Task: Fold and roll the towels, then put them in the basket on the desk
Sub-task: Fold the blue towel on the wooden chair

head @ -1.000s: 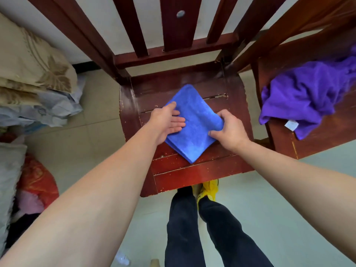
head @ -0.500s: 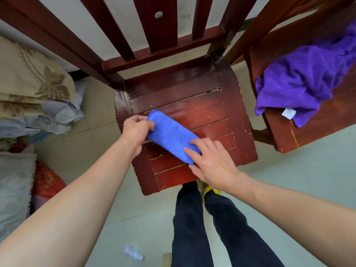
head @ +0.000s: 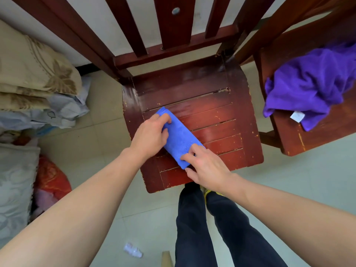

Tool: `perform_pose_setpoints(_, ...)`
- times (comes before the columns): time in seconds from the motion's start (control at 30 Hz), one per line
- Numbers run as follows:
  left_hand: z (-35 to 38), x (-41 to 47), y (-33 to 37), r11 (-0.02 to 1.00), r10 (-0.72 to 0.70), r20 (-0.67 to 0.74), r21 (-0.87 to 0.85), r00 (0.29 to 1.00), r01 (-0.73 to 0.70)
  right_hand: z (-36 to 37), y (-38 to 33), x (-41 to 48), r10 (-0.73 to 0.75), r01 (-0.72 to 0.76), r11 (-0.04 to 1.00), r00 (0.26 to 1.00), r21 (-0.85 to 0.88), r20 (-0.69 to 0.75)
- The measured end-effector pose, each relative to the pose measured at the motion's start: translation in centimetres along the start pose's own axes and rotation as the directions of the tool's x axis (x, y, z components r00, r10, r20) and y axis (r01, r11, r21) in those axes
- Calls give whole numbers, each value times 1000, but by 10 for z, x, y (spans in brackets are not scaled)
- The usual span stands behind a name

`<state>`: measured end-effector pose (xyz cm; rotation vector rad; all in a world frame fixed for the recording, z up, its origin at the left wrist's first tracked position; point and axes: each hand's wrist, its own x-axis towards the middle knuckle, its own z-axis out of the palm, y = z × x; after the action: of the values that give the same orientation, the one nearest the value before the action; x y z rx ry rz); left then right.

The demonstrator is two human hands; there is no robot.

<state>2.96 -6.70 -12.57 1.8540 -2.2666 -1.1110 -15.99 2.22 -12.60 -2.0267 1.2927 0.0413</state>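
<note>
Blue towel [head: 178,136] on chair seat [head: 221,116], purple towel [head: 308,87] nearby

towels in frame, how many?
2. Blue towel, folded narrow, on the near chair seat under both hands; purple towel, crumpled, on the chair at right. More may be out of frame.

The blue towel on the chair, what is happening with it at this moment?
A person is working the blue towel with both bare hands on the seat of a red wooden chair. The towel is folded into a narrow strip. The left hand presses on its far end and the right hand pinches its near end. A purple towel lies crumpled on a second chair at the right. No basket is in view.
</note>
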Motion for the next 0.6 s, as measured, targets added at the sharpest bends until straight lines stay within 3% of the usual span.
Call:
perform_pose_setpoints(0.2, 6, 4, -12, 985, -48, 34, -162, 998, 53, 4, 12, 6, 20, -22, 999, 997, 24, 79)
perform_pose_setpoints(0.37, 0, 12, -12, 986, -78, 200, -131, 977, 106, 3, 2, 18, 141, -127, 987, 979, -101, 147)
perform_pose_setpoints(0.43, -13, 15, -8, 995, -71, 282, -47, 957, 88, 0, -3, 17, 212, -198, 972, 972, -126, 105)
perform_pose_setpoints(0.5, -23, 18, -3, 981, -40, 279, 191, 959, -15, -4, -3, 16, 295, -294, 946, 956, -136, -12)
perform_pose_setpoints(0.6, -25, 20, 0, 832, 88, 219, 521, 972, -193, -8, -4, 18, 461, -470, 880, 881, -71, -108)
